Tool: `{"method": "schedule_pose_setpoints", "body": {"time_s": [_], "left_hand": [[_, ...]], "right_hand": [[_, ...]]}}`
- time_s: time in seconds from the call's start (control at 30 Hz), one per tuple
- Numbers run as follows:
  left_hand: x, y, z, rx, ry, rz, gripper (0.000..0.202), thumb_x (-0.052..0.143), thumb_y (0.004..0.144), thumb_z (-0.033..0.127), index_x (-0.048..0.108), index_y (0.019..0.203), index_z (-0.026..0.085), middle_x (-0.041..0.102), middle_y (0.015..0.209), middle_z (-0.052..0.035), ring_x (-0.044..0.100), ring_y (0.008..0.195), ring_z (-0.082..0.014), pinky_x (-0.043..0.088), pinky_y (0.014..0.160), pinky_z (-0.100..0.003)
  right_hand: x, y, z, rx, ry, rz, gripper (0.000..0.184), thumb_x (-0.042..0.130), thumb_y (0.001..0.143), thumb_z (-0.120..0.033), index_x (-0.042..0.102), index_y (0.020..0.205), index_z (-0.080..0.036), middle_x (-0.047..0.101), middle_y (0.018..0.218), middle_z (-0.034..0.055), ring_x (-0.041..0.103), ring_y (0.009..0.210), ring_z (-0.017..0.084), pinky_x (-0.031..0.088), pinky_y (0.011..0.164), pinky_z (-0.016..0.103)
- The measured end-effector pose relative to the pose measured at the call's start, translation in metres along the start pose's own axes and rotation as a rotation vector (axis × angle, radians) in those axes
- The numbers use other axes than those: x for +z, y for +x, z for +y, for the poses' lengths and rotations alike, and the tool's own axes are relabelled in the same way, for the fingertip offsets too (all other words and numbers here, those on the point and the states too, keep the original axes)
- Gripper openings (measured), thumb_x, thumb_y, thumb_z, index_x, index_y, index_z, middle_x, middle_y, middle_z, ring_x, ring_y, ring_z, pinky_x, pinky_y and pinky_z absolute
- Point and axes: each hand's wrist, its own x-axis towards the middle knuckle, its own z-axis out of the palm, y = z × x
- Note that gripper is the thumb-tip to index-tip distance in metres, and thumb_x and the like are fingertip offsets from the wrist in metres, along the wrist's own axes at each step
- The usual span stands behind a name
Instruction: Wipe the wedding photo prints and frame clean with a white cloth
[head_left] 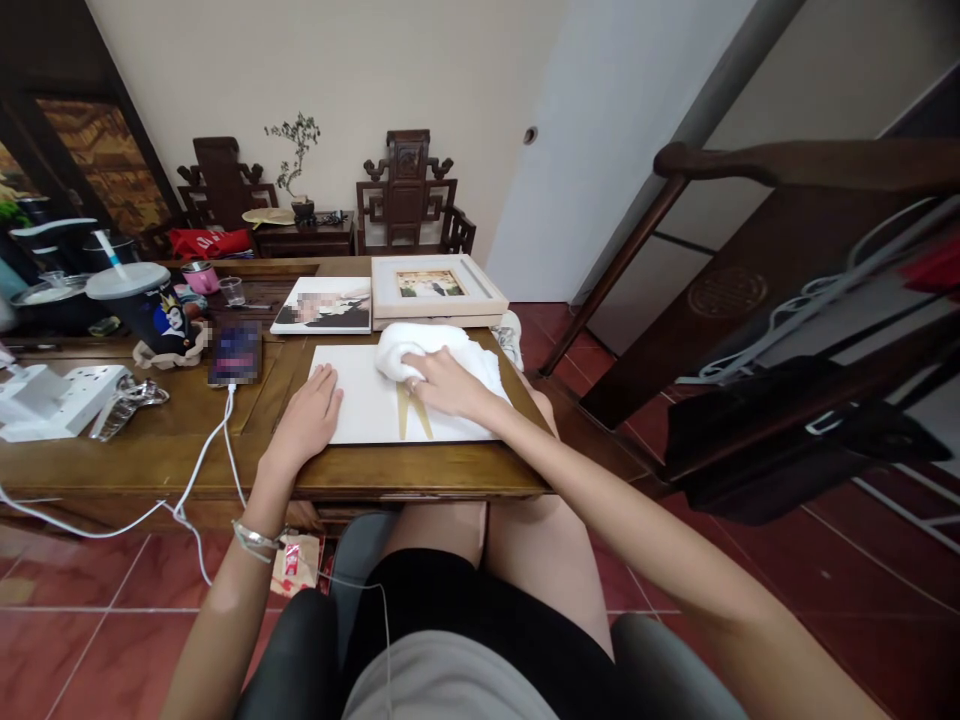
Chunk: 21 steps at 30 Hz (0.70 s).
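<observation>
Where my left hand lies: palm down at the left edge of the white board, fingers laid out loosely, gripping nothing.
Right hand: fingers curled into the white towel, has hold of a bunched part; fingertips partly sunk in, so exact grip is hard to see.
Towel: on the right part of the board, wadded on its left, spread flatter to the right under my hand.
Board: flat on the wooden table, near the edge in front of me; two tan strips show below my right hand.
Behind board: picture panel on the left, framed picture on the right, side by side.
Left of board: phone, screen blurred, white cable plugged into its lower end.
Farther left: lidded dark cup with a straw, white power strip, shiny crumpled-looking item, can't identify.
Wrist: bracelet on my left.
</observation>
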Motion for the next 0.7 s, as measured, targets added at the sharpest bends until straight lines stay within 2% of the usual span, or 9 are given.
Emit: {"method": "schedule_pose_setpoints", "body": {"time_s": [0.17,0.27,0.37,0.5,0.63,0.7], "left_hand": [[0.000,0.000,0.001,-0.003,-0.010,0.003,0.052,0.028,0.096,0.029,0.044,0.137,0.000,0.038,0.151,-0.0217,0.029,0.144,-0.0270,0.024,0.119,-0.043],[0.002,-0.001,0.001,-0.002,-0.010,0.022,0.051,0.029,0.096,0.028,0.044,0.137,0.003,0.039,0.151,-0.0204,0.030,0.144,-0.0266,0.025,0.119,-0.043],[0.003,-0.002,0.001,0.004,-0.009,0.033,0.049,0.029,0.096,0.028,0.045,0.137,0.006,0.041,0.151,-0.0181,0.031,0.144,-0.0263,0.026,0.119,-0.044],[0.002,-0.002,0.001,-0.004,-0.006,0.021,0.050,0.029,0.096,0.028,0.044,0.137,0.003,0.039,0.151,-0.0203,0.030,0.144,-0.0270,0.025,0.119,-0.045],[0.002,-0.001,-0.001,0.011,-0.024,0.023,0.050,0.028,0.096,0.028,0.045,0.136,0.004,0.039,0.151,-0.0199,0.030,0.144,-0.0271,0.025,0.119,-0.046],[0.002,0.000,-0.003,0.016,-0.031,0.026,0.050,0.028,0.096,0.029,0.046,0.136,0.005,0.040,0.150,-0.0198,0.030,0.144,-0.0272,0.025,0.119,-0.047]], "right_hand": [[-0.007,-0.061,-0.028,-0.174,-0.099,-0.090,0.031,0.038,0.084,-0.010,0.060,0.106,-0.014,0.062,0.119,0.0180,0.043,0.133,0.035,0.026,0.106,0.058],[-0.024,-0.092,-0.045,-0.201,-0.092,-0.171,0.026,0.041,0.084,-0.010,0.060,0.100,-0.016,0.061,0.122,0.0191,0.041,0.133,0.035,0.031,0.104,0.055],[-0.037,-0.100,-0.054,-0.196,-0.080,-0.253,0.024,0.043,0.083,-0.010,0.061,0.098,-0.017,0.060,0.124,0.0181,0.050,0.123,0.034,0.038,0.097,0.051],[-0.032,-0.072,-0.043,-0.173,-0.092,-0.240,0.028,0.040,0.086,-0.012,0.060,0.106,-0.015,0.062,0.119,0.0182,0.055,0.114,0.033,0.039,0.095,0.051],[-0.011,-0.019,-0.022,-0.162,-0.160,-0.160,0.035,0.038,0.087,-0.012,0.056,0.117,-0.013,0.057,0.126,0.0213,0.048,0.125,0.037,0.031,0.102,0.061],[-0.003,0.006,-0.016,-0.147,-0.207,-0.137,0.036,0.038,0.088,-0.013,0.054,0.120,-0.012,0.056,0.127,0.0225,0.046,0.127,0.038,0.030,0.101,0.064]]}}
